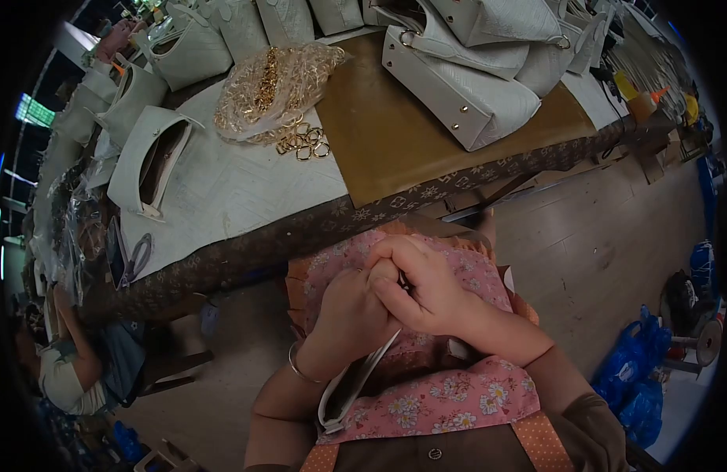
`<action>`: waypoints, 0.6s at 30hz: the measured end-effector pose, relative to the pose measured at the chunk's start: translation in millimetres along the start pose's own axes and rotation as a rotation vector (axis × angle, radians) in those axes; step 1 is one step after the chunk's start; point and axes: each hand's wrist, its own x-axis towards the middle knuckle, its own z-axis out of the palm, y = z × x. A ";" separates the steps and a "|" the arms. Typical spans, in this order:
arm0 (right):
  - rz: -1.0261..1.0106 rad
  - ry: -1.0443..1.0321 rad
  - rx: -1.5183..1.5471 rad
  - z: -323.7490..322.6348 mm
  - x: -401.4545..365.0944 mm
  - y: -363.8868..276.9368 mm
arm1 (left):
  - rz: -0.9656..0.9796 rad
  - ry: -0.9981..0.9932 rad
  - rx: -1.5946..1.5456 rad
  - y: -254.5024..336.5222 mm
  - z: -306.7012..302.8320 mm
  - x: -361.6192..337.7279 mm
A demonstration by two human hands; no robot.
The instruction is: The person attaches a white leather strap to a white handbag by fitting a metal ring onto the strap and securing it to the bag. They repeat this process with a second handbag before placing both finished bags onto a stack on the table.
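Note:
Above my lap, my left hand [355, 305] and my right hand [426, 289] are pressed together, the fingers of both curled closed. A small dark gap shows between them, but what they grip is hidden. Below my left wrist, a white handbag [332, 405] lies tilted on the pink floral apron [426, 405], its opening showing a dark inside. Most of that bag is covered by my forearm and hand.
On the table ahead are a plastic bag of gold rings [273, 94], loose gold rings [304, 141], stacked white handbags [465, 86], an open white handbag [151, 161] and scissors [135, 256]. Another person [72, 370] sits at left. Blue plastic bags [631, 370] lie on the floor at right.

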 end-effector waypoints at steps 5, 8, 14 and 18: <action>0.014 0.042 0.076 0.3 -1.4 7.5 | 0.058 -0.019 0.084 3.2 3.2 -0.7; 0.167 0.026 0.198 -6.6 -1.7 2.8 | 0.063 -0.005 0.101 8.5 0.9 1.8; 0.123 0.063 0.190 0.3 -0.3 -2.0 | -0.008 -0.054 0.063 7.1 -1.2 1.5; 0.054 0.072 0.039 0.4 -0.1 -0.6 | -0.022 -0.055 -0.023 3.8 3.1 3.4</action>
